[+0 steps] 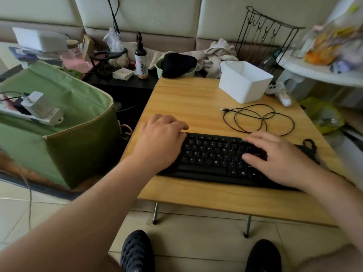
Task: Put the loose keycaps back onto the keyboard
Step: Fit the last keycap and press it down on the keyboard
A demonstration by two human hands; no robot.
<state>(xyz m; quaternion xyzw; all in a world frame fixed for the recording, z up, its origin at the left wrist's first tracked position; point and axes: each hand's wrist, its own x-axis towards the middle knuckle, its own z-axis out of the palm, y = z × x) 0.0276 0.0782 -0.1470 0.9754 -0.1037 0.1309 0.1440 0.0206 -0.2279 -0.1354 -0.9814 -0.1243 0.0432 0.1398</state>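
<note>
A black keyboard [214,154] lies on the small wooden table [196,101], near its front edge. My left hand [160,141] covers the keyboard's left end, its fingers curled over the top left corner. My right hand [275,154] rests flat on the right part of the keyboard, fingers stretched leftward over the keys, thumb lying across the lower rows. No loose keycap shows on the table; whatever lies under either hand is hidden.
A coiled black cable [259,118] lies behind the keyboard, and a white plastic bin [244,81] stands at the back right. A green fabric box [57,122] stands left of the table. Bottles, cloths and a wire rack [263,30] crowd the back.
</note>
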